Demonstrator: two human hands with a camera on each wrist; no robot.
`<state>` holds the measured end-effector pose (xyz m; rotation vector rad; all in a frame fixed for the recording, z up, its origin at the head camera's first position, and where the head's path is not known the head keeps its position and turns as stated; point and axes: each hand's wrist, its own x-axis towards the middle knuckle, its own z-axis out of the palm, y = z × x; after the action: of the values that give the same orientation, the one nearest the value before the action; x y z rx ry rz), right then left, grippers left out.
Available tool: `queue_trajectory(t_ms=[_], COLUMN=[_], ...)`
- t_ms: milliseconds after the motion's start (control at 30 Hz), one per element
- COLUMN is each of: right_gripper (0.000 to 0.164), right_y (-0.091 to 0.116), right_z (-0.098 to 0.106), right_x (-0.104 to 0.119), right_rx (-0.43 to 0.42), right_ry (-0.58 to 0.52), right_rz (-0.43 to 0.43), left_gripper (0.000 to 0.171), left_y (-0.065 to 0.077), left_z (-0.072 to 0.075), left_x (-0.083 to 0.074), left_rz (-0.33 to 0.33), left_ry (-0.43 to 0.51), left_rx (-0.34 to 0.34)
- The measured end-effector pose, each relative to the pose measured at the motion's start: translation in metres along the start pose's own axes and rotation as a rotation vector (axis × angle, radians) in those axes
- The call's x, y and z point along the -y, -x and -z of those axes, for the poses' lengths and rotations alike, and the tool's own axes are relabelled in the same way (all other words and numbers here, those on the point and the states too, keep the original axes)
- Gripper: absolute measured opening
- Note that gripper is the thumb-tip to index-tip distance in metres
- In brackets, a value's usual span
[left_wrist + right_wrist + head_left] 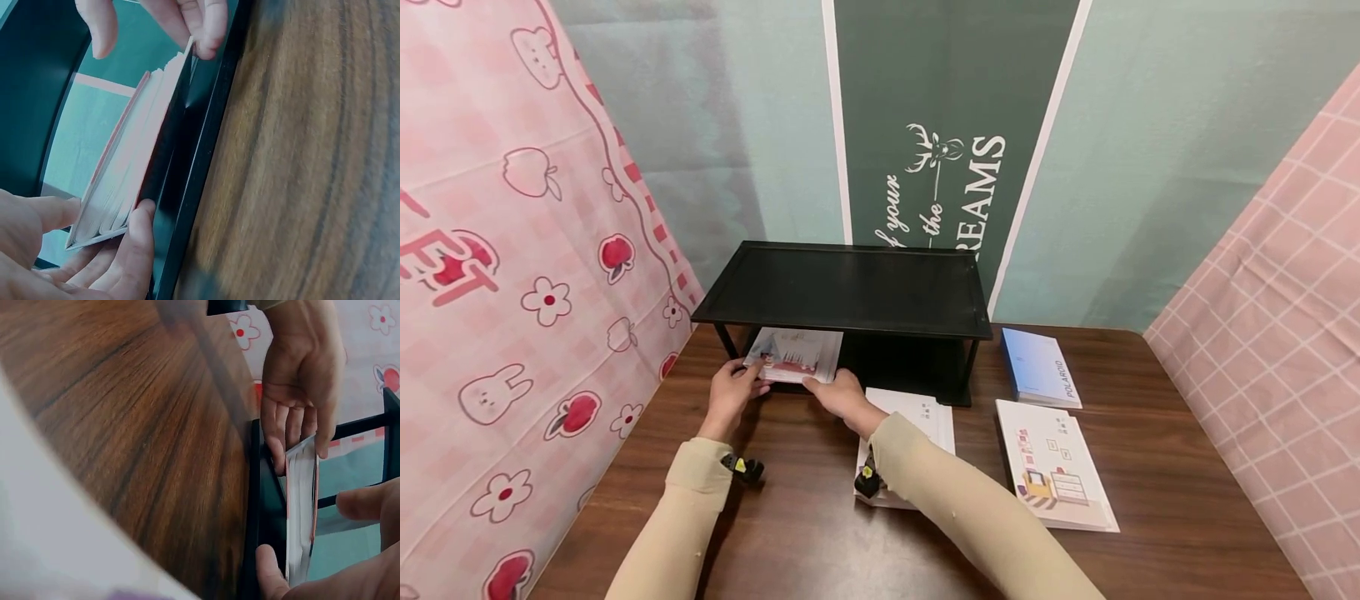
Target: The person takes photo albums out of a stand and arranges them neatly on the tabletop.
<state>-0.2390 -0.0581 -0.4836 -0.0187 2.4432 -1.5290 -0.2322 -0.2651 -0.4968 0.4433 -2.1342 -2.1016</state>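
A thick photo album with a pale illustrated cover lies at the left end of the black shelf's lower level. My left hand grips its left end, thumb on one cover and fingers on the other, as the left wrist view shows. At the album's other end is my right hand. Its fingers touch the lower cover's corner, while the thumb stands apart from the album. White page edges face the wrist cameras, and the covers spread slightly apart.
The black two-tier shelf stands at the table's back, its top board over the album. A white illustrated album lies partly under my right forearm. Further right are a blue POLAROID album and another white album. Patterned cloths hang around the table.
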Motion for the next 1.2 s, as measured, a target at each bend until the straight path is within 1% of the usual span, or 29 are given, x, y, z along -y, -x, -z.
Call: queue_trajectory(t_ms=[100, 233, 300, 500, 633, 800, 900, 1000, 1067, 1200], right_gripper=[0.072, 0.067, 0.066, 0.068, 0.064, 0.050, 0.042, 0.039, 0.038, 0.034], right_y=[0.000, 0.000, 0.000, 0.003, 0.006, 0.008, 0.009, 0.012, 0.015, 0.020], right_z=[-0.001, -0.002, -0.001, 0.001, 0.003, 0.007, 0.009, 0.010, 0.012, 0.016], right_x=[-0.001, -0.002, -0.003, -0.002, -0.001, -0.002, -0.001, 0.000, 0.001, 0.003], right_rx=[-0.004, 0.005, 0.009, 0.022, 0.032, 0.011, 0.007, 0.023, 0.040, 0.069], right_ry=[-0.042, -0.084, -0.099, -0.139, -0.123, -0.105, -0.081, -0.060, -0.064, -0.107], right_rz=[-0.021, -0.030, -0.030, -0.042, -0.052, -0.043, -0.029, -0.026, -0.019, -0.002], left_gripper=[0.064, 0.064, 0.063, 0.061, 0.060, 0.059, 0.060, 0.060, 0.060, 0.059], left_y=[0.001, 0.003, 0.005, 0.008, 0.013, 0.018, 0.022, 0.027, 0.030, 0.037], left_z=[0.004, 0.007, 0.007, 0.008, 0.010, 0.009, 0.010, 0.013, 0.015, 0.017], left_x=[0.001, 0.002, 0.001, 0.000, 0.000, 0.001, 0.001, 0.001, 0.001, 0.000], left_rz=[0.015, 0.015, 0.006, 0.015, 0.025, 0.046, 0.045, 0.042, 0.040, 0.033], left_ry=[0.004, -0.010, -0.021, -0.029, -0.032, -0.013, -0.014, -0.032, -0.049, -0.082], left_rx=[0.019, 0.027, 0.022, 0.023, 0.022, 0.038, 0.045, 0.056, 0.063, 0.069])
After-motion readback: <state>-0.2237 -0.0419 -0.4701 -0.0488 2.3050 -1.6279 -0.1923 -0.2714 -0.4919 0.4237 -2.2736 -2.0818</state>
